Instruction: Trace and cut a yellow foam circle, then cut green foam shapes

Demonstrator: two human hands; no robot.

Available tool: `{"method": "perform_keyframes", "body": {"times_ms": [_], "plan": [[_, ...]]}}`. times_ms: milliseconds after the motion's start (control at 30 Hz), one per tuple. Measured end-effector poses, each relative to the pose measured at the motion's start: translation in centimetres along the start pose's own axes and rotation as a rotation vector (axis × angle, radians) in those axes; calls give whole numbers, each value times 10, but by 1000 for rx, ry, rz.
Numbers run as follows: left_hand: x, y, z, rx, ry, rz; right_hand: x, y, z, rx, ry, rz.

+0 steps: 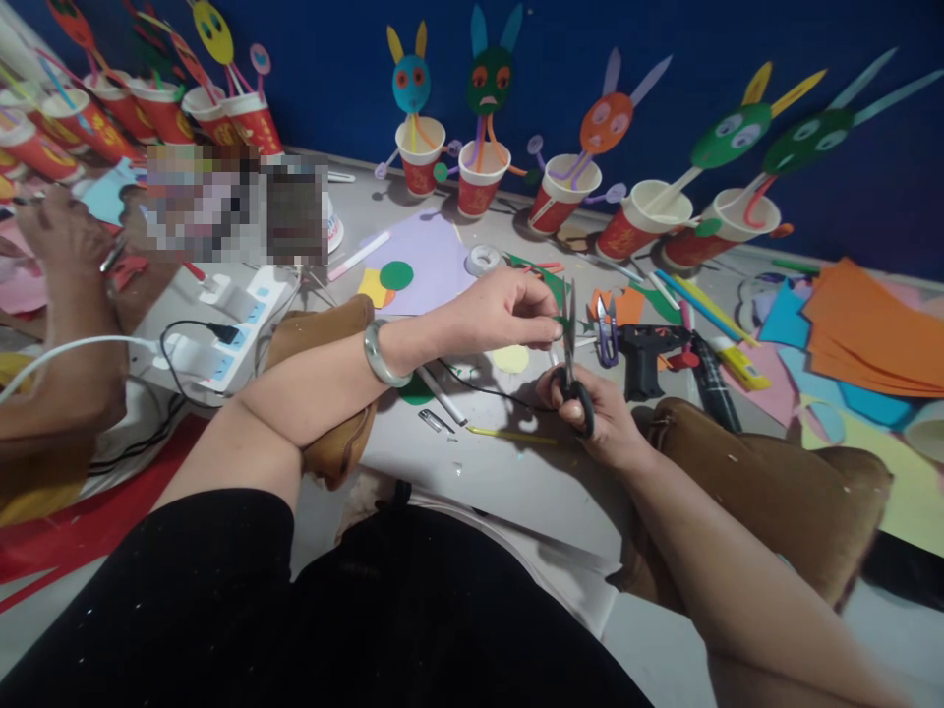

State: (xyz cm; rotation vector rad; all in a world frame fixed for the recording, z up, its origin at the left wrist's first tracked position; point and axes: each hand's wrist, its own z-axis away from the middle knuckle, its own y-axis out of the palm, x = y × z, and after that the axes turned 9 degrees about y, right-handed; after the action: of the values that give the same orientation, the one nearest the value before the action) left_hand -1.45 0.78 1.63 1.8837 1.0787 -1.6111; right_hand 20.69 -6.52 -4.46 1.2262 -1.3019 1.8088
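My right hand (601,413) grips a pair of black-handled scissors (569,354), its blades pointing up and slightly apart. My left hand (520,310) is closed in a pinch on a small piece of green paper (561,322), right beside the blades. Whether the blades touch the paper I cannot tell. Below my hands, a yellow pencil (512,435), a white pen (442,397) and a small metal clipper (436,422) lie on the grey table (479,492). A pale yellow paper circle (510,359) is under my left hand.
Thread snips (607,332) and a black glue gun (645,359) lie to the right. Orange sheets (877,329) are stacked farther right. Paper cups (420,167) with bunny-eared figures line the back. A power strip (258,324) and a co-worker's hand (63,231) are at left.
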Motion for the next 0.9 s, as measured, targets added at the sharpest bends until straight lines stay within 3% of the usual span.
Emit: {"method": "perform_keyframes", "body": {"times_ms": [267,433,567,767,900], "plan": [[2,-2,-2,3,-32,33,0,2,-1,-18,29,-2],[5,-14,-6,-76,-127,9,-3,4,-3,-108,72,-104],[13,-30,-9,-64,-263,-126,-7,5,-5,-181,37,-136],[35,-51,-14,38,-439,-378,-11,4,-7,-184,10,-73],[46,-56,-18,-17,-462,-463,-8,3,-6,-182,34,-72]]}}
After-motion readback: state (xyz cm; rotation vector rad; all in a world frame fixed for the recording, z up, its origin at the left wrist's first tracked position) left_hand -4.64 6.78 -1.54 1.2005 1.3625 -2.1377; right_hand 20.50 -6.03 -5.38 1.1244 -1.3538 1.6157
